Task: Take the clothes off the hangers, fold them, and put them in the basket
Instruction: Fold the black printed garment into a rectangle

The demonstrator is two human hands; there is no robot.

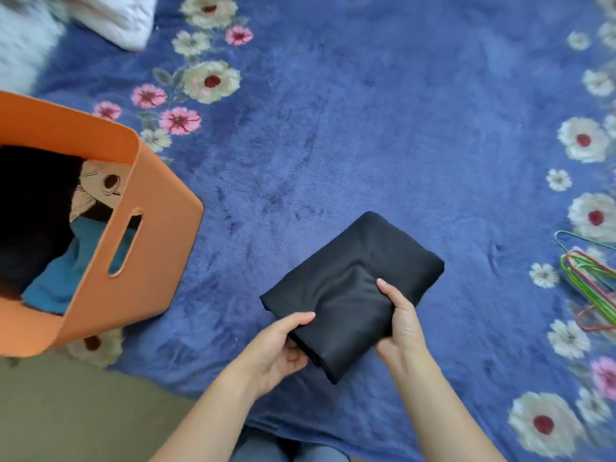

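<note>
A black garment (350, 285), folded into a compact rectangle, lies on the blue flowered blanket in front of me. My left hand (280, 348) grips its near left edge, thumb on top and fingers underneath. My right hand (401, 321) grips the near right edge the same way, thumb pressed on the cloth. The orange basket (143, 248) stands to the left, holding folded clothes: a black piece, a blue piece and a beige printed piece. Several empty wire hangers (590, 278) in green, red and teal lie at the right edge.
The blue blanket with flower print (366, 128) covers most of the floor. White bedding or pillows (113, 18) lie at the top left. Bare beige floor (83, 411) shows at the bottom left, under the basket's near corner.
</note>
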